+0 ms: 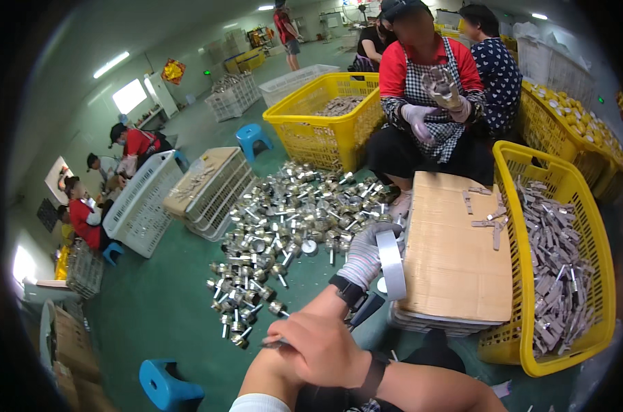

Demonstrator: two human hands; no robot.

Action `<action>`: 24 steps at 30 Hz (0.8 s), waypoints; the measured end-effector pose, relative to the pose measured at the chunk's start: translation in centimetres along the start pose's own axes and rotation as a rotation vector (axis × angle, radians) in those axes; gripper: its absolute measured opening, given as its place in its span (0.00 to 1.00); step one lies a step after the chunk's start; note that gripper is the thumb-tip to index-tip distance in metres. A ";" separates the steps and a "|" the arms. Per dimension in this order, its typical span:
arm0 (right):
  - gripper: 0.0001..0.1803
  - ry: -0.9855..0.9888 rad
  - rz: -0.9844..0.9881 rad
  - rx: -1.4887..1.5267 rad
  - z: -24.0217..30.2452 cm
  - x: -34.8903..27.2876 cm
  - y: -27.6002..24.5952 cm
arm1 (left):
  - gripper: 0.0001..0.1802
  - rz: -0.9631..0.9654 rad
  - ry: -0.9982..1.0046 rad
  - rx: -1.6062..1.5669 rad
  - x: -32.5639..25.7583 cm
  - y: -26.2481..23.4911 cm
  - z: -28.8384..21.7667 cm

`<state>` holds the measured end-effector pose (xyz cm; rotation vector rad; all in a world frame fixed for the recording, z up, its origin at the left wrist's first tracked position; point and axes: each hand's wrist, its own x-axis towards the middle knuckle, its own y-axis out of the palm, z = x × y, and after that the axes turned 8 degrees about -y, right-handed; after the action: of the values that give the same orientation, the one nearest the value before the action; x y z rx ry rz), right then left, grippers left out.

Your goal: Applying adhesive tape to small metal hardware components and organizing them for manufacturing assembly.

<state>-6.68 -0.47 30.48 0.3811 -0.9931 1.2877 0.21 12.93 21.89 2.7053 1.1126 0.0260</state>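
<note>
My left hand [364, 255], in a striped grey knit glove with a dark watch at the wrist, reaches forward and holds a whitish roll of tape [392, 266] seen nearly edge-on. A dark handle [367, 311] shows just below it. My bare right hand [323, 348] crosses over my left forearm with its fingers curled down. At its fingertips is a small greyish thing [275, 341], too small to make out. Beyond lies a heap of round metal parts with white stems [304, 206]. A cardboard-topped stand [455, 268] is right of my left hand, with several flat metal pieces [490, 223] on it.
A yellow basket [605, 302] of grey metal pieces stands at the right; another yellow basket [325, 127] is behind the heap. Across from me sits a co-worker [428, 75] in gloves and checked apron. Blue stools [167, 386] and white crates [143, 213] stand left.
</note>
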 end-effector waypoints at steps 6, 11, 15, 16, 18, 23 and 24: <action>0.11 0.062 0.008 0.034 -0.2 -0.6 -0.6 | 0.21 -0.007 0.091 0.117 1.8 -0.1 1.4; 0.10 0.087 -0.007 -0.013 -0.8 0.2 -1.2 | 0.19 0.025 -0.028 -0.056 3.0 1.7 1.6; 0.07 0.128 -0.017 -0.005 -1.0 0.4 -0.7 | 0.21 0.070 -0.100 -0.075 3.2 3.0 2.4; 0.07 0.132 -0.009 -0.009 -1.0 0.2 -0.6 | 0.21 0.090 -0.106 -0.064 3.0 3.4 2.6; 0.07 0.141 -0.009 -0.026 -1.0 -0.1 -0.3 | 0.21 0.126 -0.094 -0.057 2.4 3.9 2.5; 0.09 0.133 0.039 -0.007 0.0 -1.0 0.3 | 0.19 0.081 -0.090 -0.018 1.8 3.8 2.8; 0.09 0.199 0.103 -0.085 0.7 -1.0 0.2 | 0.20 0.079 -0.070 -0.004 1.8 3.5 2.8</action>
<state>-7.16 -1.54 30.06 0.1349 -0.9043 1.3434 4.18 11.22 19.74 2.7225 0.9853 -0.0534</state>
